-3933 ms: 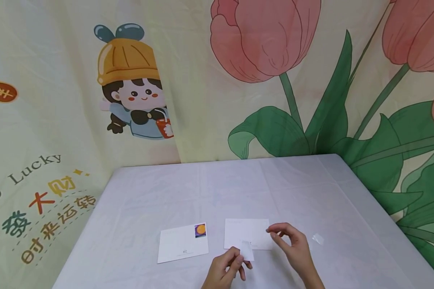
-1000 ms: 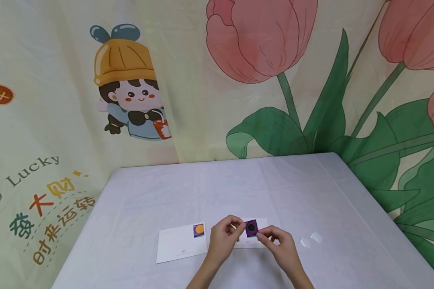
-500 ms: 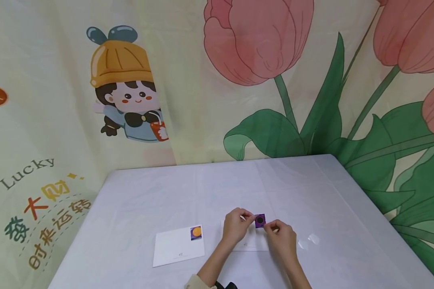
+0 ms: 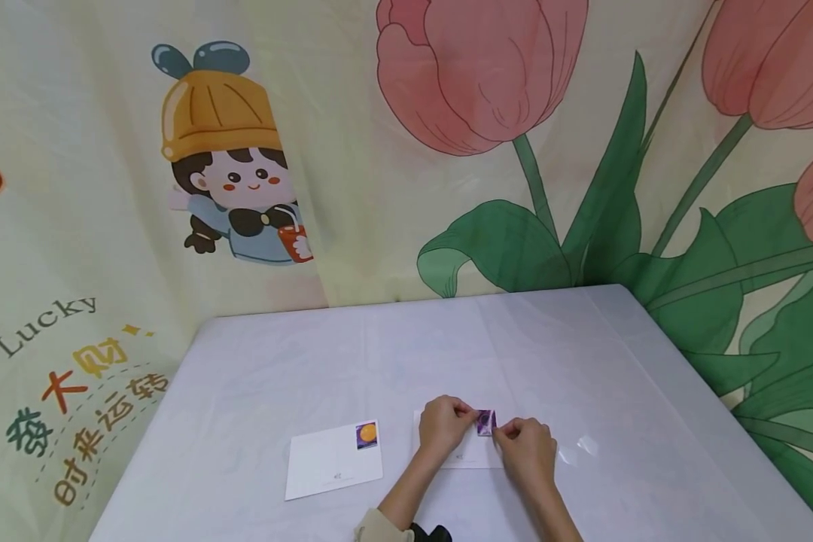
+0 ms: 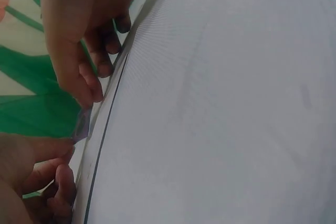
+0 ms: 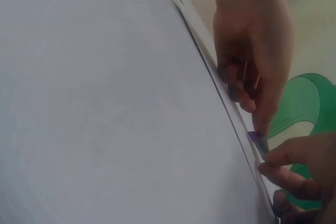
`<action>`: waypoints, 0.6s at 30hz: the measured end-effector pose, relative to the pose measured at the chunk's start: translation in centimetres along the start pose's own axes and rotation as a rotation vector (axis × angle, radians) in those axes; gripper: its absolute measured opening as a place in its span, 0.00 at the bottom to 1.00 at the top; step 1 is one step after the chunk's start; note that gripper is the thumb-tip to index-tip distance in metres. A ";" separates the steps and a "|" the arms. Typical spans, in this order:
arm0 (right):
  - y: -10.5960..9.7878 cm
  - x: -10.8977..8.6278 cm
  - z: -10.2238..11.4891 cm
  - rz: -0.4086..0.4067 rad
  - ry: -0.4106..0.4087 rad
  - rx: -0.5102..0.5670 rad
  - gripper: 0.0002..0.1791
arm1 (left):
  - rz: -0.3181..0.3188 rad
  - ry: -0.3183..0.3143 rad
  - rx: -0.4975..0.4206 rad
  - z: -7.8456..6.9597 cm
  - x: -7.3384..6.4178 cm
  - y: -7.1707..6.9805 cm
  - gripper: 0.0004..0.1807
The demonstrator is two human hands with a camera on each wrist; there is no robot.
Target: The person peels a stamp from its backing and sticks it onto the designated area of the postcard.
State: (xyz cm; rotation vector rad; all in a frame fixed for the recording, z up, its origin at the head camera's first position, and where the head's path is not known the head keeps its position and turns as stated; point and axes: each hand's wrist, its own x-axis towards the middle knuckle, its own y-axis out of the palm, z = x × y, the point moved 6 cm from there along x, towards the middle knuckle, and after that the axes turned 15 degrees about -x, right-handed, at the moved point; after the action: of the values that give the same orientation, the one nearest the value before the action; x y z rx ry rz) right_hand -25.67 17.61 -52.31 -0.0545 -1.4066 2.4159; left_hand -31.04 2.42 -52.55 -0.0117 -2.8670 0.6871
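Note:
A small purple square sticker [image 4: 486,423] with a dark round picture is stretched between both hands, over the top right corner of a white card [image 4: 470,455]. My left hand [image 4: 443,427] pinches it near its upper left corner. At its lower right edge, the thumb and forefinger of my right hand [image 4: 528,448] pinch it. Light glints off its face. Both wrist views show the sticker [image 5: 83,124] edge-on between the fingertips, low over the card. The left forearm and hand cover part of the card's left side.
A second white card [image 4: 332,463] lies to the left, bearing a purple stamp [image 4: 366,435] with an orange disc in its top right corner. Two clear film scraps [image 4: 587,446] lie right of the right hand. A white cloth covers the table [image 4: 298,376]; a printed curtain hangs behind.
Earlier the left hand held a small white piece alone, with one scrap on the table. Since then both hands have taken the sticker, moved it over the card's corner and lowered it slightly.

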 end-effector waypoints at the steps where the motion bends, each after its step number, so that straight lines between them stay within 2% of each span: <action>1: 0.0 0.1 0.0 -0.003 -0.002 -0.004 0.07 | -0.004 0.001 0.011 0.0 0.0 0.0 0.06; 6: 0.1 0.3 -0.2 -0.008 -0.008 -0.011 0.08 | -0.033 0.013 0.054 -0.2 0.0 0.0 0.07; 18: 0.6 0.6 -0.6 0.021 0.032 -0.002 0.09 | -0.050 0.033 0.092 -0.3 0.2 0.2 0.07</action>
State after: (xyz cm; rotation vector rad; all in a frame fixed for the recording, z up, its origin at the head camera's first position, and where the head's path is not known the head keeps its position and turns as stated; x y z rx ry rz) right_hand -26.27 18.02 -53.06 -0.1087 -1.4016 2.4197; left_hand -31.14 2.71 -52.36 0.0604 -2.7908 0.8011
